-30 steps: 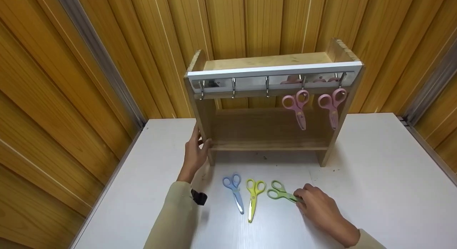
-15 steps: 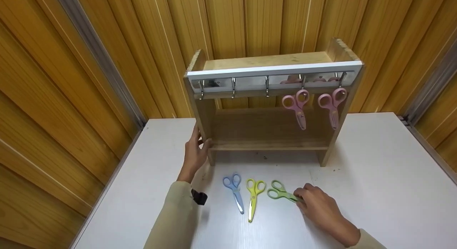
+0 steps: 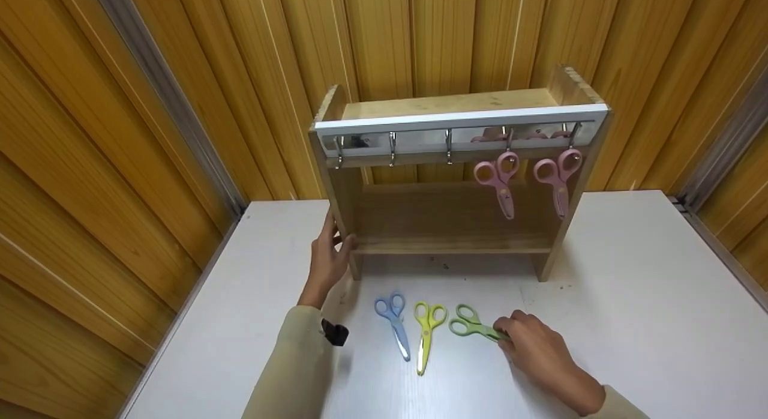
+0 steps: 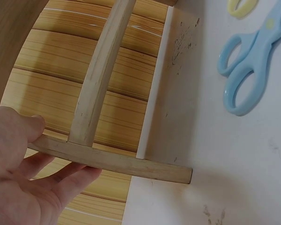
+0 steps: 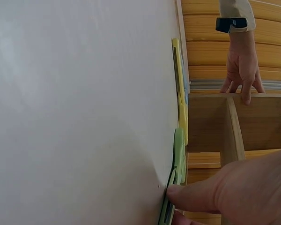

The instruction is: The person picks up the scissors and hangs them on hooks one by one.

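Note:
My right hand (image 3: 537,350) pinches the green scissors (image 3: 468,320) at the blade end, thumb on top in the right wrist view; their handle loops point left, on the white table. At the left side of the wooden rack (image 3: 450,245), my left hand (image 3: 327,260) grips the upright panel (image 4: 117,159), thumb on one face and fingers on the other. Blue scissors (image 3: 393,323) and yellow scissors (image 3: 425,335) lie side by side, left of the green pair. Two pink pairs of scissors (image 3: 501,182) hang from the two rightmost hooks.
A white rail (image 3: 420,140) with several metal hooks runs along the rack's top front; its left hooks (image 3: 392,147) carry nothing. The white table (image 3: 648,299) meets wood-patterned walls (image 3: 444,41) at the back and sides.

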`<state>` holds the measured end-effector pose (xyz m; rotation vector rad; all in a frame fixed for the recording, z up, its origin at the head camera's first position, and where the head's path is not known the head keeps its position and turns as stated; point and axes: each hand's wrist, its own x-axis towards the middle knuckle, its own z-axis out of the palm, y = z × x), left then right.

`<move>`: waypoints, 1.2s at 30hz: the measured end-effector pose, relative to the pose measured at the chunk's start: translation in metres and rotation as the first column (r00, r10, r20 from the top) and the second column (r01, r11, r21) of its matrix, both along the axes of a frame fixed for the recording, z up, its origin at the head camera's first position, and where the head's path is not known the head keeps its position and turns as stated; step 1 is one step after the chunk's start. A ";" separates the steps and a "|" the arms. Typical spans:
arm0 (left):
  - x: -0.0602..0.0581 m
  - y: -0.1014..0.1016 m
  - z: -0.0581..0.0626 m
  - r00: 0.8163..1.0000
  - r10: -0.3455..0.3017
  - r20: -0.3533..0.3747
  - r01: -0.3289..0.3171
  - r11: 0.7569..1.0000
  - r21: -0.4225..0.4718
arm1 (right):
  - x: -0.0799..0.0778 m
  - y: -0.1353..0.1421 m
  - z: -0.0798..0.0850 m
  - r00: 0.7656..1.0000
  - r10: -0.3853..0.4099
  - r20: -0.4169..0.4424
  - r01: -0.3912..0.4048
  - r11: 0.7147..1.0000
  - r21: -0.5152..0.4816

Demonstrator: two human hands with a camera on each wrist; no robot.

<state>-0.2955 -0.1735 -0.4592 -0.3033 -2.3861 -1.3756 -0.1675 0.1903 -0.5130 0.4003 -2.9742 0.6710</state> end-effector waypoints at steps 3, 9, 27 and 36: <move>-0.001 0.000 0.000 1.000 0.004 0.008 -0.004 1.000 0.004 | -0.001 0.000 0.000 1.000 0.001 -0.004 -0.001 1.000 -0.002; -0.001 0.000 -0.001 1.000 -0.003 0.011 0.003 1.000 0.017 | -0.002 0.000 0.001 1.000 -0.002 -0.017 0.002 1.000 0.001; -0.001 -0.001 -0.002 0.999 -0.020 -0.032 0.020 1.000 0.013 | -0.003 0.002 0.003 1.000 0.001 0.026 -0.001 1.000 0.001; -0.001 0.000 -0.001 1.000 -0.014 -0.009 0.014 1.000 0.017 | -0.006 0.002 0.006 1.000 0.021 0.016 -0.021 1.000 0.011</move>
